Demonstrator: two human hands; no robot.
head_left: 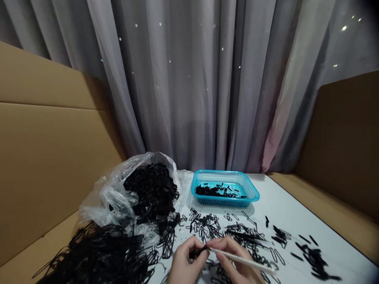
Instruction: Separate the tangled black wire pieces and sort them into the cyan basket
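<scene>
Your left hand (187,263) is closed in a pinch around a small black plastic piece (197,252), held low at the near edge of the white table (284,213). Your right hand (237,262) grips a thin white stick (245,260), smooth and straight, whose tip meets that black piece between your two hands; the stick runs off to the right past your fingers.

Around your hands lies a scatter of black loops (204,225), thin, flat, elongated outlines like stretched ovals, tangled where they overlap. To the right sit short solid black bits (314,258) in a looser cluster. On the left, a crinkled clear plastic bag (109,197) spills a dense glossy heap of the same black loops (151,189), and a wider mass (97,256) spreads toward the near left corner.

Behind the scatter stands a turquoise plastic basket (251,191), shallow, rectangular, with perforated walls, holding a thin layer of small black pieces (219,191). Plain brown cardboard panels (50,157) flank the table, and a grey pleated curtain (192,86) hangs behind. No writing can be read anywhere.
</scene>
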